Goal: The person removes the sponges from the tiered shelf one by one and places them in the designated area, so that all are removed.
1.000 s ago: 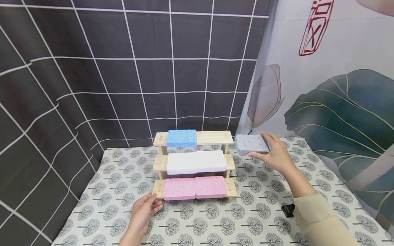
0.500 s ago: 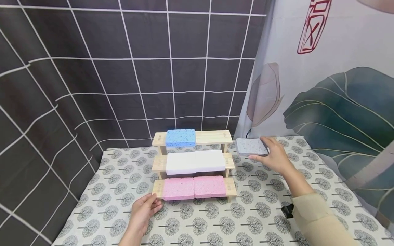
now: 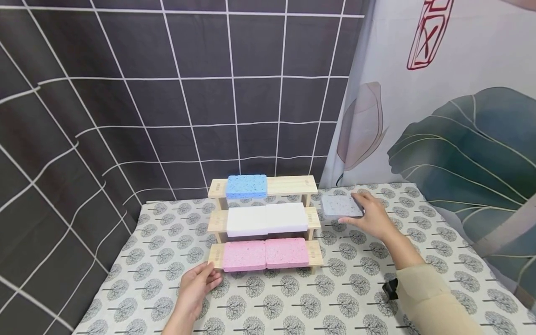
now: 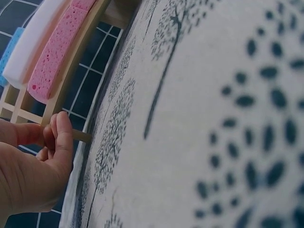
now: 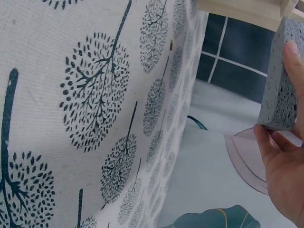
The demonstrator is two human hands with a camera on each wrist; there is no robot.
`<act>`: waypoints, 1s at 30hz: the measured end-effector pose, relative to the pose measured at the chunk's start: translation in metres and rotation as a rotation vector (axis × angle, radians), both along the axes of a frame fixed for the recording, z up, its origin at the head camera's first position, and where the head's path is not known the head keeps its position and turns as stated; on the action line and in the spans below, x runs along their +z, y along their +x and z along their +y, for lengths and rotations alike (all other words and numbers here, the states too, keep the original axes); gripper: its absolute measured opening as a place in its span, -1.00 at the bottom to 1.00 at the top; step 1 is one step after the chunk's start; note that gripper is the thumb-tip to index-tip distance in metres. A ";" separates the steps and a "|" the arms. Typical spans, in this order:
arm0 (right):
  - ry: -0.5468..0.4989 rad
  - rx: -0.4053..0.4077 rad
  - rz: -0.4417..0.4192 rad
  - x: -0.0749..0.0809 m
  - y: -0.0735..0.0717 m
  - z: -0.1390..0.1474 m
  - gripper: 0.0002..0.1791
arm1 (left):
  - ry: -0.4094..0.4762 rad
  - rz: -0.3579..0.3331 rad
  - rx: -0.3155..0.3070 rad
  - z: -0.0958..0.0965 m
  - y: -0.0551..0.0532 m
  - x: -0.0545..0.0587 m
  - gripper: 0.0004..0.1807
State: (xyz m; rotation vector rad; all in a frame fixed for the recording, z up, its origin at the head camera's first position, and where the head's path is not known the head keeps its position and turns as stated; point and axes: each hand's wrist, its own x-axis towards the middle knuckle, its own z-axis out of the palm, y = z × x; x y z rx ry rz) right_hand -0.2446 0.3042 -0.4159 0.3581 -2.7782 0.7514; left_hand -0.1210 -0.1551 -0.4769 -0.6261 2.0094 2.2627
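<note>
A grey speckled sponge [image 3: 341, 206] is gripped at its right end between the thumb and fingers of my right hand [image 3: 370, 215], beside the rack. In the right wrist view the sponge [image 5: 281, 80] is held clear of the tablecloth. My left hand [image 3: 194, 288] pinches the front left corner of the three-tier wooden rack [image 3: 215, 256]; the left wrist view has the thumb and fingers at the rack's end. On the bottom tier lie two pink sponges [image 3: 244, 256], on the middle one two white sponges [image 3: 247, 220]. A single blue sponge [image 3: 246, 186] sits at the left of the top tier.
The table is covered by a cloth printed with trees [image 3: 146, 288]. Behind the rack hangs a dark grid-patterned curtain [image 3: 201, 102], and to the right a pale curtain with leaf prints [image 3: 460, 139]. A small black object [image 3: 391, 289] is at the right sleeve.
My right hand has lowered the grey sponge slightly, beside the rack's right end. The left hand stays at the rack's corner.
</note>
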 end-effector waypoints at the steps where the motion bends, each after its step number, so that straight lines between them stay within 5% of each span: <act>1: 0.001 0.001 -0.008 -0.001 0.000 0.000 0.11 | 0.001 0.002 -0.001 0.000 0.000 0.000 -0.53; 30: 0.032 -0.005 -0.074 -0.031 -0.007 -0.002 0.17 | -0.005 0.008 -0.003 -0.001 0.000 -0.002 -0.52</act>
